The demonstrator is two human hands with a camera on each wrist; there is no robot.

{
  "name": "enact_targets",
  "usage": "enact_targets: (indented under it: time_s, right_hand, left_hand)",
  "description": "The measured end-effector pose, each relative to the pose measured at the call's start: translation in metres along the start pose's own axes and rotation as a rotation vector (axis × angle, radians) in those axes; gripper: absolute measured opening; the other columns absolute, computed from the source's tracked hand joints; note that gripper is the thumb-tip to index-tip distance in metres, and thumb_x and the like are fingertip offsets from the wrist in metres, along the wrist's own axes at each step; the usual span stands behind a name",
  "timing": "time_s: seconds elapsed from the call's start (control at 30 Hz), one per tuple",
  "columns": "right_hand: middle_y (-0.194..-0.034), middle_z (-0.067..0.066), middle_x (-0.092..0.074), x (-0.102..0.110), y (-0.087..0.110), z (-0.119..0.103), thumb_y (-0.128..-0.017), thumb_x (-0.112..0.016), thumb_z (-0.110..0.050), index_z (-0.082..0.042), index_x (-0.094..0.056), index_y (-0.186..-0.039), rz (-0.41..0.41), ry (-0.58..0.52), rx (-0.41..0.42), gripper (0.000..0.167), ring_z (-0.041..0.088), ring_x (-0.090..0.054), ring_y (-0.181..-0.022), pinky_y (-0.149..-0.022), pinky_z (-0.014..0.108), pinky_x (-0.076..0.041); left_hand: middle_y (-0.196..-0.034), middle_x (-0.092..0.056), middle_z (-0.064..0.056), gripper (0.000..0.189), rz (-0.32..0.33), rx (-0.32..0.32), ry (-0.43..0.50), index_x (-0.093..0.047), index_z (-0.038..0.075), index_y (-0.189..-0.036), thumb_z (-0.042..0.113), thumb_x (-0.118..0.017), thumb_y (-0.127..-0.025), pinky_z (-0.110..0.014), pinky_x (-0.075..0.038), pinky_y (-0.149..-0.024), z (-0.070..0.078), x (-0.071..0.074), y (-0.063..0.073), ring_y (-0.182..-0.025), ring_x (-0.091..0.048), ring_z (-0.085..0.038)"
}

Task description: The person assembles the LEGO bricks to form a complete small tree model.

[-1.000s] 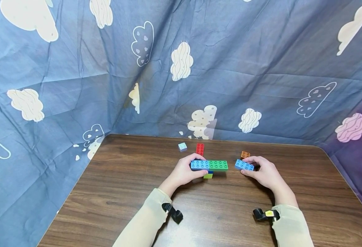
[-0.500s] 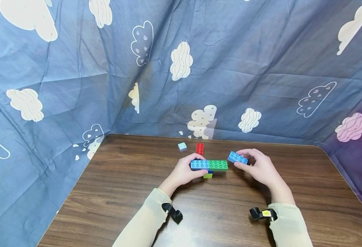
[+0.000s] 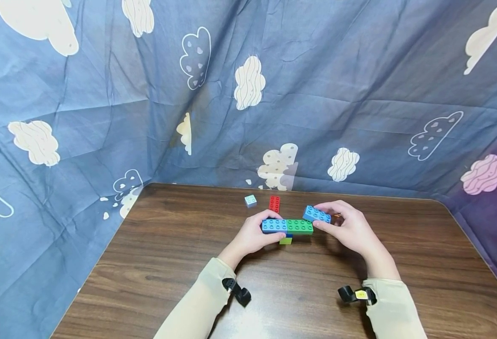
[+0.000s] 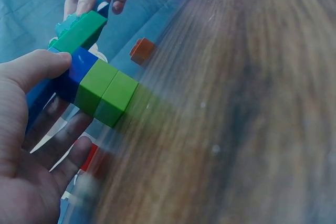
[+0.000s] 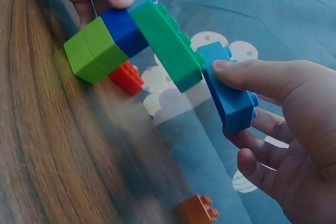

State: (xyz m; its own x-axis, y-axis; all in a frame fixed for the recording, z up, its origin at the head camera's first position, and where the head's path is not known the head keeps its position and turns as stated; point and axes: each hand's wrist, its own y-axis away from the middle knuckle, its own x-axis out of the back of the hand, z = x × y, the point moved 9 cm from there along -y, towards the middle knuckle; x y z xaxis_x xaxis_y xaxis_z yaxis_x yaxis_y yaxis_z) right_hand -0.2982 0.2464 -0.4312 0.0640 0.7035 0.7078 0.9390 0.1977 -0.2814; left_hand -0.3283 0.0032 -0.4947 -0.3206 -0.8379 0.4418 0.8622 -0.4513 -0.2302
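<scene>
My left hand grips the left end of a toy brick stack, its thumb on the near side and its fingers behind. On top of the stack, a blue brick and a green brick lie end to end. Below them are a dark blue brick and two lime green bricks, stacked down to the table. With thumb and fingers, my right hand pinches another blue brick, tilted, its left end close over the green brick's right end.
Behind the stack lie a red brick and a small pale blue brick. An orange brick sits on the wooden table beyond my right hand, mostly hidden in the head view. A cloud-print cloth hangs behind the table.
My right hand has carried the blue brick leftward and slightly up, from in front of the orange brick to the green brick's right end. My left hand and the stack stay put.
</scene>
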Motion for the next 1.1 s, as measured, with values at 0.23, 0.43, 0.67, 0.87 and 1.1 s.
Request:
enact_targets:
  time_s: [0.23,0.43,0.67,0.87,1.1]
  right_hand:
    - [-0.129,0.005,-0.071,-0.005,-0.002,-0.014,-0.098,-0.085,-0.027,-0.019,-0.077,-0.135,0.010,0.017,0.047,0.039,0.026,-0.060,-0.097,-0.076,0.034,-0.051]
    - [-0.131,0.005,-0.070,-0.010,-0.004,-0.030,-0.100,-0.083,-0.019,-0.018,-0.076,-0.138,0.050,0.024,0.115,0.039,0.019,-0.057,-0.095,-0.075,0.031,-0.050]
    - [-0.132,0.006,-0.067,-0.019,-0.005,-0.046,-0.101,-0.081,-0.015,-0.015,-0.074,-0.141,0.056,0.002,0.172,0.040,0.018,-0.056,-0.092,-0.072,0.031,-0.050]
    - [-0.134,0.008,-0.065,-0.030,-0.007,-0.051,-0.104,-0.078,-0.017,-0.013,-0.072,-0.143,0.044,0.000,0.158,0.040,0.023,-0.061,-0.107,-0.084,0.039,-0.055]
    - [-0.135,0.010,-0.065,-0.043,-0.008,-0.057,-0.105,-0.076,-0.017,-0.013,-0.072,-0.143,0.027,-0.008,0.172,0.039,0.031,-0.058,-0.123,-0.098,0.055,-0.052]
  left_hand:
    - [-0.115,-0.074,0.008,0.036,-0.003,0.012,0.030,-0.073,0.027,-0.123,0.034,-0.091,-0.092,-0.033,-0.055,-0.090,-0.003,-0.001,0.000,-0.100,-0.067,-0.012]
    - [-0.115,-0.074,0.008,0.037,-0.001,0.014,0.013,-0.073,0.027,-0.123,0.035,-0.091,-0.091,-0.033,-0.055,-0.091,-0.004,-0.001,0.000,-0.101,-0.067,-0.012]
    - [-0.116,-0.074,0.009,0.036,-0.003,0.012,-0.001,-0.073,0.027,-0.123,0.036,-0.090,-0.092,-0.033,-0.054,-0.092,-0.003,-0.001,0.000,-0.102,-0.067,-0.011]
    - [-0.117,-0.074,0.007,0.037,-0.006,0.012,-0.006,-0.072,0.026,-0.123,0.035,-0.089,-0.092,-0.033,-0.054,-0.093,-0.003,-0.001,0.000,-0.103,-0.067,-0.011]
    - [-0.126,-0.074,-0.001,0.042,-0.009,0.029,-0.030,-0.070,0.019,-0.126,0.035,-0.089,-0.093,-0.034,-0.055,-0.096,-0.002,-0.001,0.000,-0.107,-0.068,-0.014]
